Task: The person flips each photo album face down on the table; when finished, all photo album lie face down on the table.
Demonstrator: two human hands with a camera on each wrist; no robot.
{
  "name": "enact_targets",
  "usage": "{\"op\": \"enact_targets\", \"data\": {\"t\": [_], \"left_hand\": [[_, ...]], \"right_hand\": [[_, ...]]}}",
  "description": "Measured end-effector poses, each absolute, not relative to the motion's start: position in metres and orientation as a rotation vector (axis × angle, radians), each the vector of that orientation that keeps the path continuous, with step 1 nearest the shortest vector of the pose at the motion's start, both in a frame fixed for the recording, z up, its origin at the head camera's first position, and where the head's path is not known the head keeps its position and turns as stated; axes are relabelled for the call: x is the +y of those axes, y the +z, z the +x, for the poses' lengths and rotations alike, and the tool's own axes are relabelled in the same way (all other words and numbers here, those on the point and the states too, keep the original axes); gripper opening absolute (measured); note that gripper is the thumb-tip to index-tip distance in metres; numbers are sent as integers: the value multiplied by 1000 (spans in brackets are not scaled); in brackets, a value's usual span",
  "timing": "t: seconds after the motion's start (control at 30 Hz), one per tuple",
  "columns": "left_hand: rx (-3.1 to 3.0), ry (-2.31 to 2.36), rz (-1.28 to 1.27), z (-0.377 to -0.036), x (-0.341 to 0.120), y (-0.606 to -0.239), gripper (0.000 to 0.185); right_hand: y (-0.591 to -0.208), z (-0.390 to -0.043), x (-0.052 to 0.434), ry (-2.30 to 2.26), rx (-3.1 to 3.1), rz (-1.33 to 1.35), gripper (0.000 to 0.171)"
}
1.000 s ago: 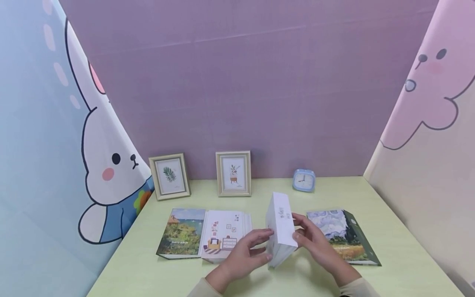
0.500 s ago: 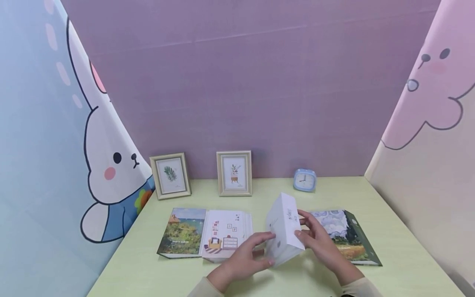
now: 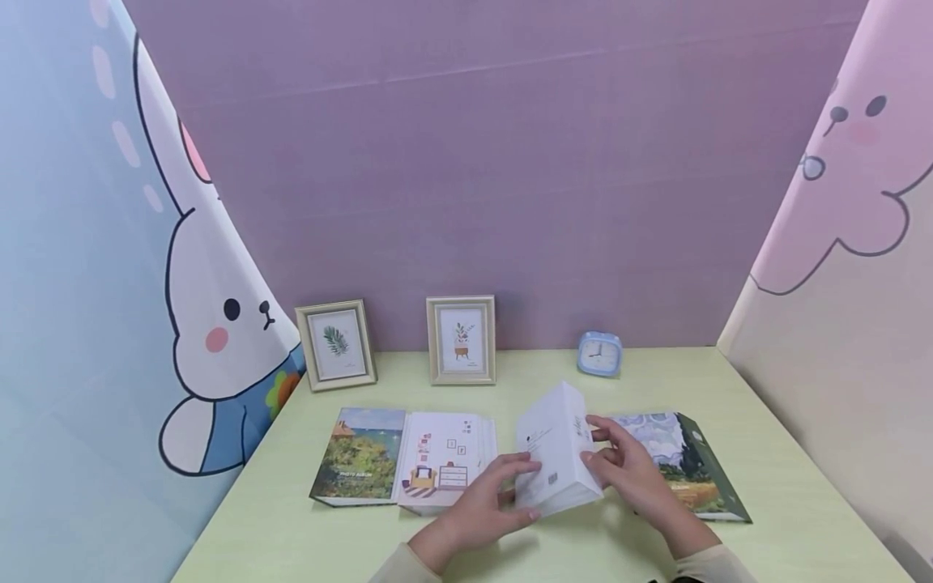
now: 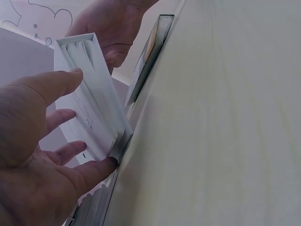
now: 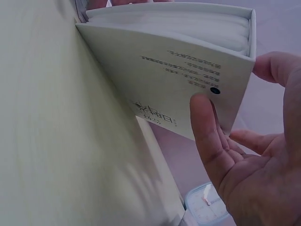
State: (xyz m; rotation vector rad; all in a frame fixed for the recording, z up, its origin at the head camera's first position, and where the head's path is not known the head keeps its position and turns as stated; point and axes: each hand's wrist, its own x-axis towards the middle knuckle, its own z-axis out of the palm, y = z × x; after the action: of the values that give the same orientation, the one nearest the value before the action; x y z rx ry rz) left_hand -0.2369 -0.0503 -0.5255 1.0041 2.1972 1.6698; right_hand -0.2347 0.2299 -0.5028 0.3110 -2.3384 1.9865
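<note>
A thick white photo album point(image 3: 550, 449) is held tilted between the two hands, its spine toward the right. Small print and a barcode show on the cover facing the head camera. My right hand point(image 3: 625, 468) grips the spine side; in the right wrist view a fingertip point(image 5: 202, 106) presses the printed cover. On the other cover lie the spread, fairly straight fingers of my left hand point(image 3: 481, 504), with its thumb point(image 4: 63, 84) by the page edge. Whether the album's lower edge touches the table cannot be told. Clear page sleeves point(image 4: 96, 75) show between its covers.
On the left of the table point(image 3: 291, 542) lie a landscape-covered album point(image 3: 359, 457) and a white album with a room drawing point(image 3: 440, 457). Another landscape album point(image 3: 685, 470) lies right. Behind stand two picture frames point(image 3: 337, 344) and a blue clock point(image 3: 600, 354).
The white album has turned between my hands, bringing its barcode cover from nearly edge-on into view. My right hand has shifted slightly right with the spine. The other things stay put.
</note>
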Motion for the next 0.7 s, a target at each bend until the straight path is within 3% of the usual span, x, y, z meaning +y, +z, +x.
{"op": "enact_targets", "data": {"t": [0.7], "left_hand": [[2211, 1627, 1000, -237, -47, -528, 60]], "right_hand": [[-498, -236, 238, 1547, -2628, 84, 52]]}}
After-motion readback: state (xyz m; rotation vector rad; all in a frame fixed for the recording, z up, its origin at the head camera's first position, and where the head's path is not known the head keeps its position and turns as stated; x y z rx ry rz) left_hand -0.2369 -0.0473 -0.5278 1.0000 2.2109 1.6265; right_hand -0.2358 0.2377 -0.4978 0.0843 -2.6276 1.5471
